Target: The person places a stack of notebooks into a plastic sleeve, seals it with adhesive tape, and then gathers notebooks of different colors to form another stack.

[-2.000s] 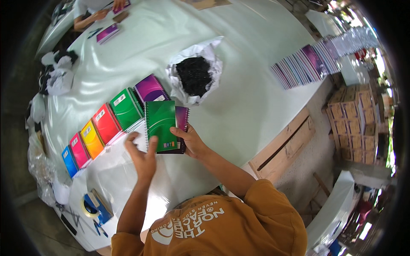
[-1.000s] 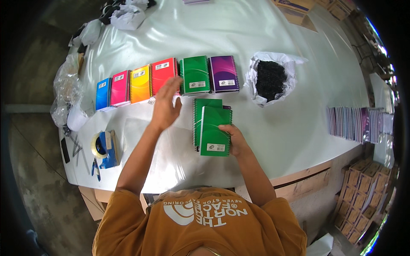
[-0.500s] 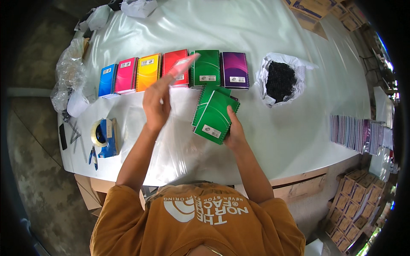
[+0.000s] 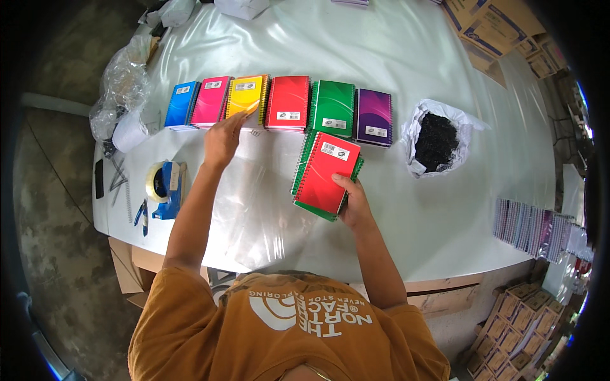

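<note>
My right hand grips a small fanned pile of spiral notebooks, its thumb pressing on the red notebook on top. Green covers stick out beneath that one. My left hand reaches to the row of notebook stacks, its fingers closed at the lower edge of the yellow notebook; a blurred corner shows by the fingertips. Beside it in the row lie a blue stack, a pink stack, a red stack, a green stack and a purple stack.
White wrapping holding black pieces sits right of the row. A blue tape dispenser and blue-handled pliers lie at the left. Clear plastic is bunched at the far left edge. Bound notebooks line the right edge, near stacked cartons.
The red notebook my left hand was carrying now lies on the green ones in my right hand. My left hand has moved left to the yellow stack. The whole view has shifted slightly.
</note>
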### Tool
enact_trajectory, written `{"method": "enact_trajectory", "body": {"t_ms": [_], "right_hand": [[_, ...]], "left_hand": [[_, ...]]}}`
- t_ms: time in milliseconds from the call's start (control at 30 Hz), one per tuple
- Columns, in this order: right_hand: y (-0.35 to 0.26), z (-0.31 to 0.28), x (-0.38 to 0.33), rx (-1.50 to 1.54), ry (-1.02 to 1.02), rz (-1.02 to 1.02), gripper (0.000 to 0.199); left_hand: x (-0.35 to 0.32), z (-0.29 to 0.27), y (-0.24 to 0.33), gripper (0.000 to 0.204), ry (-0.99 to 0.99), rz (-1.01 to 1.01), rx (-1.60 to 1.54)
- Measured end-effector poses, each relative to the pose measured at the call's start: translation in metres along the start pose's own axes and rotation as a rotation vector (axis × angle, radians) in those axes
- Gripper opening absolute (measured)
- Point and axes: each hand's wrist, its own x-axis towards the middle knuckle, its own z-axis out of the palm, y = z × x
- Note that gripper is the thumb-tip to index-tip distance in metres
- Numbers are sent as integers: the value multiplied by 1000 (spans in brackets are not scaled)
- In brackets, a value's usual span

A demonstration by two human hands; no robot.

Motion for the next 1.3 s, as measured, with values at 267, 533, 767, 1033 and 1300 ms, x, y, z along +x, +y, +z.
{"method": "enact_trajectory", "body": {"t_ms": [267,533,767,1033,1300], "right_hand": [[6,-1,5,55,-31,67,47],[4,-11,2,331,-259,282,65],[25,-18,-1,36,-249,301,44],[15,-8,-2,65,-108,176,38],[15,4,1,115,-183,175,35]], "left_hand": [[-18,13,1,38,289,347,217],[-52,-26,61,25,-52,341,-1149],[-13,-14,9,56,220,327,-179],[7,-7,-109,44,123,190,226],[20,-41,-112,28,-15,270,87]]}}
